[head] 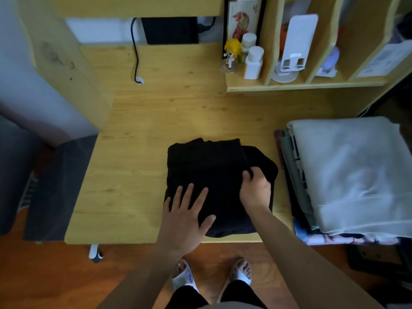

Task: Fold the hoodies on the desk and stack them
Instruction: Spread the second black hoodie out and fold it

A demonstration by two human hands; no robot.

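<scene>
**Black hoodie: last tuck, then onto the stack**

We've got the black cotton hoodie (207, 172) folded to a rough square near the front edge of the pale wooden desk (138, 152), approx. mid-width. Our left hand (186, 216) lies flat on it, fingers straight and spread, pressing the near part down. Our right hand (256, 188) curls round a loose flap at the hoodie's right side. We judge the fold nearly done. Next: tuck that flap in w/ the right hand, then lift the bundle onto the stack of folded garments (347, 175) at the desk's right edge, pale grey on top.
</scene>
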